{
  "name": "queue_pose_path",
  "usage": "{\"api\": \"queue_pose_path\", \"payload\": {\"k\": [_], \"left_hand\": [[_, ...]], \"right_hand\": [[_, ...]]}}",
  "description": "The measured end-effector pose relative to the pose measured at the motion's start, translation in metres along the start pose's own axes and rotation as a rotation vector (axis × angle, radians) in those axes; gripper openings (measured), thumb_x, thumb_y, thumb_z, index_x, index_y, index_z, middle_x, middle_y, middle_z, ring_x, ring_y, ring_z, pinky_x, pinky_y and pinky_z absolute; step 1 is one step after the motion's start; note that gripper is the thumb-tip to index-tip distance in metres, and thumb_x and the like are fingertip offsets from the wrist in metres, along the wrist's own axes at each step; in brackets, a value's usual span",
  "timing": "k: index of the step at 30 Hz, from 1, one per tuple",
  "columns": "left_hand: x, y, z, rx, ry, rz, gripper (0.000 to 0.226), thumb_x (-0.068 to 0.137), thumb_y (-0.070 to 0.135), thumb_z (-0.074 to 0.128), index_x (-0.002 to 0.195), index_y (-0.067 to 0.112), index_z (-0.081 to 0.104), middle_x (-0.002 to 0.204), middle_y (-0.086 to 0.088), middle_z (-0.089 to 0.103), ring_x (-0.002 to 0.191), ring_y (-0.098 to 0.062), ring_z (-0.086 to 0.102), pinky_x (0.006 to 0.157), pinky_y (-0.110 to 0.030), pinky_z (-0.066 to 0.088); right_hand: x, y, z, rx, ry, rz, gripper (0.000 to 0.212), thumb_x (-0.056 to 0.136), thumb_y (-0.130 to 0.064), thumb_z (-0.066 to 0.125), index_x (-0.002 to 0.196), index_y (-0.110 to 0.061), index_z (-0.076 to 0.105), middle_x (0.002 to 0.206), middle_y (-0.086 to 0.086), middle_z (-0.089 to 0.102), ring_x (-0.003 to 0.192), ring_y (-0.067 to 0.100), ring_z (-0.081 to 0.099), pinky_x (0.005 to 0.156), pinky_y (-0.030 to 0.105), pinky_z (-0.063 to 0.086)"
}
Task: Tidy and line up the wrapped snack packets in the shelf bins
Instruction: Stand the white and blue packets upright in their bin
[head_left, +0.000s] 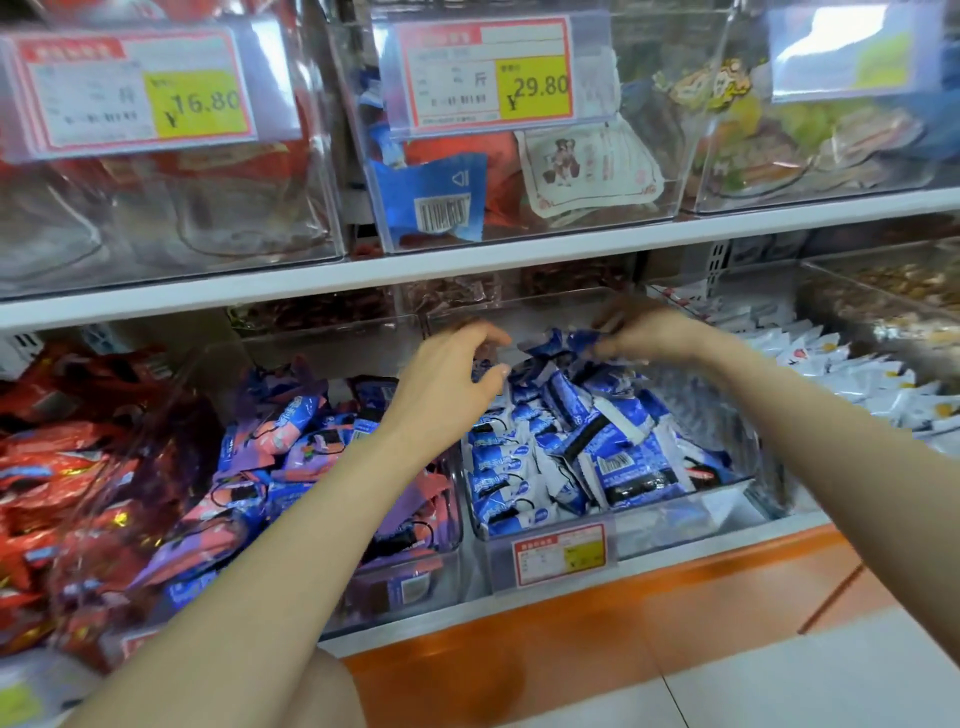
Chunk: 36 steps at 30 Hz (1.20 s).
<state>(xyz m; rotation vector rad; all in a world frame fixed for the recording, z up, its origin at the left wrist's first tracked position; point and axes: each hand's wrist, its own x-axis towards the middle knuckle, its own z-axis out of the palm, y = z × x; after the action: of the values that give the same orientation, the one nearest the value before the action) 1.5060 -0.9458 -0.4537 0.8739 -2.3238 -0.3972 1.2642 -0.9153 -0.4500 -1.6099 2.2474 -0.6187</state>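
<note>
Two shelves (467, 270) of clear bins (675, 525) above tile floor (779, 686) — right grip (644, 327) pinches blue packets (571, 426), left grip (447, 379) half-open.

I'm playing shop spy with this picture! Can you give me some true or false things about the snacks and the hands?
1. The left hand and the right hand both reach over the blue packets. True.
2. The right hand is empty. False: it pinches blue packets.
3. The price tag on the upper middle bin says 16.80. False: it says 29.80.
4. Red packets lie at the far left. True.
</note>
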Motion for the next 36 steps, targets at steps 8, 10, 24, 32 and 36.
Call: {"api": "queue_pose_path", "payload": {"k": [8, 10, 24, 32, 36], "left_hand": [[-0.002, 0.013, 0.015, -0.42, -0.194, -0.25, 0.05, 0.082, 0.03, 0.069, 0.123, 0.011, 0.05, 0.112, -0.004, 0.063, 0.096, -0.016, 0.06, 0.086, -0.029, 0.05], [0.0, 0.011, 0.016, -0.433, -0.176, -0.277, 0.038, 0.083, 0.03, 0.068, 0.112, 0.009, 0.055, 0.102, -0.013, 0.066, 0.092, -0.022, 0.063, 0.082, -0.032, 0.049], [0.004, -0.024, -0.023, -0.116, 0.245, -0.432, 0.008, 0.087, 0.018, 0.059, 0.094, 0.022, 0.061, 0.085, 0.007, 0.059, 0.097, -0.02, 0.06, 0.083, -0.028, 0.045], [-0.001, -0.036, -0.023, -0.105, 0.19, -0.446, 0.005, 0.088, 0.016, 0.059, 0.09, 0.021, 0.059, 0.079, 0.01, 0.058, 0.091, -0.017, 0.058, 0.086, -0.029, 0.047], [-0.001, -0.036, -0.022, -0.093, 0.176, -0.42, 0.006, 0.089, 0.015, 0.058, 0.089, 0.021, 0.058, 0.078, 0.012, 0.057, 0.086, -0.013, 0.057, 0.08, -0.025, 0.044]], "right_hand": [[-0.031, -0.035, -0.011, 0.634, -0.552, -0.011, 0.033, 0.085, -0.031, 0.053, 0.104, -0.005, 0.063, 0.093, 0.012, 0.072, 0.075, 0.018, 0.069, 0.059, 0.024, 0.056], [-0.033, -0.037, -0.009, 0.648, -0.559, -0.009, 0.043, 0.081, -0.034, 0.055, 0.109, -0.002, 0.06, 0.102, 0.017, 0.07, 0.084, 0.023, 0.069, 0.074, 0.034, 0.059], [-0.017, -0.065, 0.041, 0.114, -0.157, -0.052, 0.034, 0.081, -0.031, 0.071, 0.108, -0.012, 0.062, 0.109, 0.001, 0.06, 0.08, 0.01, 0.053, 0.066, 0.015, 0.041], [0.012, -0.069, 0.079, -0.066, -0.117, -0.188, 0.044, 0.078, -0.016, 0.075, 0.118, -0.008, 0.06, 0.126, 0.009, 0.059, 0.111, 0.023, 0.057, 0.078, 0.02, 0.04], [0.017, -0.069, 0.082, -0.17, -0.064, -0.245, 0.04, 0.08, -0.017, 0.073, 0.118, -0.013, 0.06, 0.125, 0.008, 0.058, 0.11, 0.024, 0.057, 0.078, 0.021, 0.04]]}}
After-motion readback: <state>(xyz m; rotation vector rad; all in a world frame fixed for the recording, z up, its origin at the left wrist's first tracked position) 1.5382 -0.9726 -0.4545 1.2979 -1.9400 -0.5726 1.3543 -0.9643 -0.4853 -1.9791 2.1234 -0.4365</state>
